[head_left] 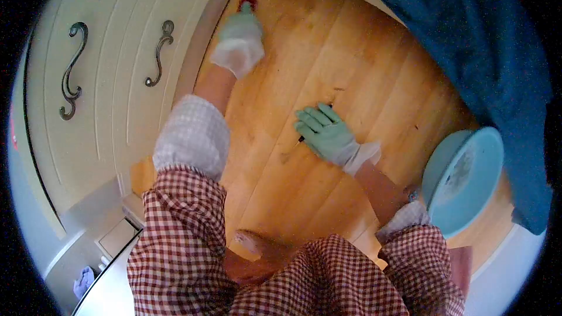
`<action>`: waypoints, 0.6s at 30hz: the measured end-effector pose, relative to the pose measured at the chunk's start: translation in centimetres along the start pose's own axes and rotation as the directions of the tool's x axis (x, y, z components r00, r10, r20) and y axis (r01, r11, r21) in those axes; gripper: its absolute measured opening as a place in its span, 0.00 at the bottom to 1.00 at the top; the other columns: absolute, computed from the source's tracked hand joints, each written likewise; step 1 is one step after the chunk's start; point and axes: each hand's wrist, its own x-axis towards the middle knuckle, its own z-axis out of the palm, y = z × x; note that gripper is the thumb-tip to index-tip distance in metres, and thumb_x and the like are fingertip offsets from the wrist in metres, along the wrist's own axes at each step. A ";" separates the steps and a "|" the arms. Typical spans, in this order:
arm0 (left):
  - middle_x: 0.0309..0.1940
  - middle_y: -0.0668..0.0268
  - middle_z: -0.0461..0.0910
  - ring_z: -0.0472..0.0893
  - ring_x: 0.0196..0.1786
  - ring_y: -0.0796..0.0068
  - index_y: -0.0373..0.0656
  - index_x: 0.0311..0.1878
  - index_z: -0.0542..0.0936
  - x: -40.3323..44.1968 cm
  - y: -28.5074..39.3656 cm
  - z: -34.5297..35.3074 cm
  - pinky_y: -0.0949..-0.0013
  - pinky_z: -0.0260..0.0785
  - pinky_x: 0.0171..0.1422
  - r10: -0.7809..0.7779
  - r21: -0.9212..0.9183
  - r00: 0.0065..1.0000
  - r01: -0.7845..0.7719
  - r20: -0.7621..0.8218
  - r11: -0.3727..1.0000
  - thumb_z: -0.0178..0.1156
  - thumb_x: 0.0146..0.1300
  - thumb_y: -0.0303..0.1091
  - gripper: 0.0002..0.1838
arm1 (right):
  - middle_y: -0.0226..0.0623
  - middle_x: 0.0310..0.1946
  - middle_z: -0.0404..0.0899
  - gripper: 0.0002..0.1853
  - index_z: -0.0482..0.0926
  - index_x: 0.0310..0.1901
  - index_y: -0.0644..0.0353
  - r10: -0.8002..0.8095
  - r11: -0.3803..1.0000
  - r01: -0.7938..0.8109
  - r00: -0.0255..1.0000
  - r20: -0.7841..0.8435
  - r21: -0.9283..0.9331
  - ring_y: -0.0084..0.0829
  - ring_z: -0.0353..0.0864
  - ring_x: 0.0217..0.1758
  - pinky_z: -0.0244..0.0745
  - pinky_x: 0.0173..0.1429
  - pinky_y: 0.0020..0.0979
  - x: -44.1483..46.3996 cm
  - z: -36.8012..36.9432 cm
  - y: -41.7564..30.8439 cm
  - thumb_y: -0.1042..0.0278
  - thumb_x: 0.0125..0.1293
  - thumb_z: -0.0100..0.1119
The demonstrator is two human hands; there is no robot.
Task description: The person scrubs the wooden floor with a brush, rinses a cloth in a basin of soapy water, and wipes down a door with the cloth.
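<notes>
My left hand [240, 32], in a pale green glove, reaches to the floor beside the cabinet base. Its fingers, blurred, are closed on a small dark red thing [248, 1] at the top of the view. My right hand [329, 134], gloved the same way, lies flat on the wooden floor [275, 99] with its fingers stretched out. Small dark ends of something thin show at both sides of its fingers; the rest is hidden under them.
Cream cabinet doors [111, 52] with curled metal handles stand at the left. At the right, a light blue basin [462, 181] is tilted beside a hanging blue cloth [468, 41]. Small dark bits [339, 89] lie on the floor. A purple item [84, 281] is at lower left.
</notes>
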 end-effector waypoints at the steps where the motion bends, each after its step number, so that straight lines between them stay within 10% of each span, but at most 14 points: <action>1: 0.37 0.50 0.86 0.87 0.42 0.50 0.35 0.50 0.84 -0.3 0.5 0.4 0.57 0.82 0.43 0.002 -0.021 1.000 -0.002 0.005 1.000 0.65 0.59 0.25 0.15 | 0.36 0.72 0.76 0.20 0.80 0.61 0.50 0.015 1.000 -0.015 1.000 0.006 0.022 0.39 0.73 0.75 0.55 0.85 0.49 0.5 -0.6 -0.2 0.62 0.69 0.55; 5: 0.39 0.49 0.86 0.87 0.44 0.49 0.34 0.48 0.85 -2.9 9.8 1.1 0.57 0.82 0.44 0.125 0.006 0.941 -0.129 -0.315 0.992 0.64 0.60 0.25 0.13 | 0.36 0.73 0.75 0.19 0.80 0.62 0.50 0.051 0.998 -0.049 0.995 0.086 -0.030 0.39 0.72 0.77 0.55 0.85 0.49 0.9 -1.7 -0.9 0.63 0.72 0.50; 9: 0.42 0.47 0.86 0.87 0.45 0.48 0.34 0.61 0.79 -4.6 3.6 -4.1 0.52 0.82 0.45 0.223 0.157 0.889 -0.173 -0.401 0.972 0.57 0.67 0.28 0.20 | 0.36 0.72 0.77 0.21 0.79 0.64 0.51 0.034 0.999 -0.033 0.999 0.034 -0.025 0.39 0.72 0.77 0.56 0.85 0.49 0.6 -1.1 -1.1 0.64 0.72 0.50; 18: 0.36 0.48 0.86 0.87 0.36 0.49 0.46 0.61 0.79 0.1 1.3 -0.2 0.49 0.79 0.37 -0.020 0.076 0.993 0.029 -0.118 0.997 0.52 0.74 0.33 0.16 | 0.38 0.72 0.77 0.21 0.80 0.63 0.51 0.030 0.999 -0.029 0.999 0.040 -0.015 0.38 0.74 0.76 0.55 0.85 0.49 -0.2 -1.2 -1.6 0.63 0.70 0.52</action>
